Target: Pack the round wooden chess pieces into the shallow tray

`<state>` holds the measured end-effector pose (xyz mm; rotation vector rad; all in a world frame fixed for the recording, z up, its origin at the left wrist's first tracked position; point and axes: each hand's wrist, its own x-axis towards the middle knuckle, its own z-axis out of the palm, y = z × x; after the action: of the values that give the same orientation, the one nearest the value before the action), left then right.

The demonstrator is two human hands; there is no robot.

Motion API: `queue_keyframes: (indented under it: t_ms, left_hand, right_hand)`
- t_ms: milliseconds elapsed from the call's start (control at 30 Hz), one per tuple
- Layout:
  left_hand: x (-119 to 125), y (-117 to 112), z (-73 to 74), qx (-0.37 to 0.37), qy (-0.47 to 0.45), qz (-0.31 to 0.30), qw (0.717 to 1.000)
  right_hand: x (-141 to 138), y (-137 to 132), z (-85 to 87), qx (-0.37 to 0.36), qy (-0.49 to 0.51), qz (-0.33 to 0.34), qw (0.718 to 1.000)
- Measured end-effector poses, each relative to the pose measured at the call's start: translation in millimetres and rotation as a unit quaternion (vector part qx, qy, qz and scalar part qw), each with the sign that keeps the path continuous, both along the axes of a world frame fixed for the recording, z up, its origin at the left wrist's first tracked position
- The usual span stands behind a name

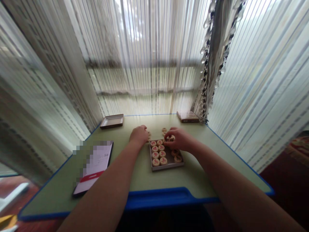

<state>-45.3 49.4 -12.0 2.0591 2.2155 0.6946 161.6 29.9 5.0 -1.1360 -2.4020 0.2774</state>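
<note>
A shallow open box (168, 167) sits on the table, holding round wooden Chinese chess pieces. Red-marked pieces (162, 154) fill two columns on its left side, and dark-marked pieces (178, 158) lie along its right side. My right hand (180, 139) is over the box's far part, thumb and fingers pinched around a chess piece that is mostly hidden. Left of the box's far corner, my left hand (139, 135) rests low with curled fingers beside a few loose pieces (149, 133); its fingertips are largely hidden. More loose pieces (164, 130) lie just beyond the box.
A phone (96, 167) lies on the left of the green table (140, 180), which has a blue rim. An open box lid (112, 121) is at the far left, and a flat closed box (188, 116) at the far right. String curtains (149, 77) hang behind.
</note>
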Motion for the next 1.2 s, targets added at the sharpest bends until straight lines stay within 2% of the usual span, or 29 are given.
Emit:
queue_keyframes:
  t_ms: [600,867,1200]
  left_hand:
    - [0,-1,2.8,-0.009,0.028,-0.014,0.999]
    - [-2,2,4.9,-0.029,0.016,-0.034,0.999]
    - [-1,-1,4.0,-0.033,0.054,-0.03,0.998]
  right_hand:
    - [4,-1,6.2,-0.021,-0.018,0.015,1.0]
    - [4,-5,13.7,-0.007,-0.015,-0.003,1.0]
    - [3,-3,7.5,-0.019,-0.034,0.017,0.999]
